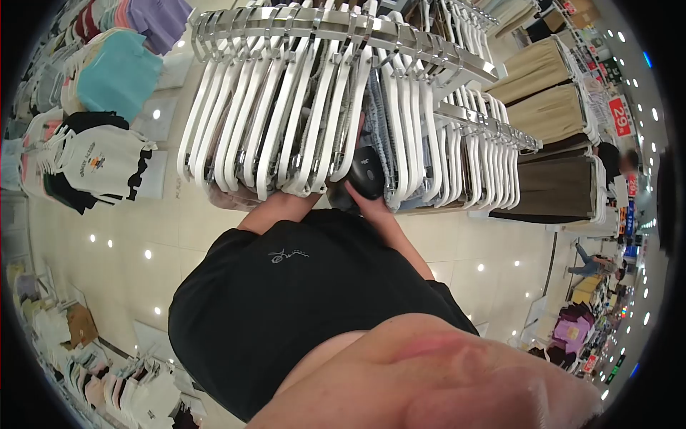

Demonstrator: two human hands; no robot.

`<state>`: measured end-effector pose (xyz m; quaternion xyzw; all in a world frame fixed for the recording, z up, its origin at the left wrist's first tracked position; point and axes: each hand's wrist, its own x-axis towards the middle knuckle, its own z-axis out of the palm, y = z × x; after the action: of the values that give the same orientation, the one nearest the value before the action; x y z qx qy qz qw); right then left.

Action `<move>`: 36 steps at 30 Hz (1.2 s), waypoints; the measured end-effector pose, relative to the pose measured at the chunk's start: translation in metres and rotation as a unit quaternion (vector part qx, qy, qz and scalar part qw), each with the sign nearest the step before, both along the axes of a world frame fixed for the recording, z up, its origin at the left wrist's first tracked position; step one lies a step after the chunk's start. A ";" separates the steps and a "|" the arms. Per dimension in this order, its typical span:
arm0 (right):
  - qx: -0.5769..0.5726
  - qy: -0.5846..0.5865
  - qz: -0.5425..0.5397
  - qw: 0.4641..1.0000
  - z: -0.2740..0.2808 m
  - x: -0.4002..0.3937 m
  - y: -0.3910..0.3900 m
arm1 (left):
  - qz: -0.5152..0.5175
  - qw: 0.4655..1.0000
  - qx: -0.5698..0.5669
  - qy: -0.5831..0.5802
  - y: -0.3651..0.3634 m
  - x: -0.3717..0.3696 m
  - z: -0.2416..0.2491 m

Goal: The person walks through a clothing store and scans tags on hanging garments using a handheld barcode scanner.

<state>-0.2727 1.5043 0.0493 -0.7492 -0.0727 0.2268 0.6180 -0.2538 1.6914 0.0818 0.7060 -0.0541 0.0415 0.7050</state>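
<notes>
My right hand (369,203) is wrapped round a rounded black handheld device, which looks like a barcode scanner (366,173). The scanner is upright in a gap between hanging garments on the rack. To its left, my left hand (306,201) reaches in under the lower ends of several white hangers (268,129); its fingers are hidden among the clothes. Blue denim garments (380,121) hang just right of the scanner. Grey and dark garments hang on the hangers left of it.
A curved metal rail (300,23) carries the hangers, and a lower rail (486,125) holds more on the right. Beige trousers (539,71) hang farther right. Shirts, one turquoise (120,75), hang at the left. Pale tiled floor (143,236) runs around me.
</notes>
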 end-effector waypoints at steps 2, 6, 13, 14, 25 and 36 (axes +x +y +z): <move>-0.022 0.041 0.004 0.999 0.020 -0.002 0.001 | 0.014 0.999 0.022 -0.024 -0.001 0.009 0.012; -0.033 0.038 -0.007 0.999 0.032 -0.002 0.003 | 0.053 0.994 0.079 -0.062 -0.005 0.027 0.028; -0.019 -0.103 -0.016 0.994 -0.002 0.002 0.003 | 0.095 0.972 0.197 -0.086 -0.005 0.022 0.039; -0.028 -0.106 -0.023 0.994 -0.002 0.002 0.003 | 0.100 0.968 0.210 -0.090 -0.005 0.021 0.040; 0.015 -0.086 -0.084 0.993 0.024 -0.002 0.023 | 0.073 0.996 0.049 -0.022 -0.016 0.016 0.038; 0.098 -0.119 -0.139 0.978 0.045 0.015 0.057 | 0.071 0.991 -0.111 -0.013 0.003 0.010 -0.010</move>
<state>-0.2575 1.5612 0.0943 -0.7092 -0.0628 0.0403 0.7011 -0.2438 1.6942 0.0717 0.6248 -0.0079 0.1065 0.7734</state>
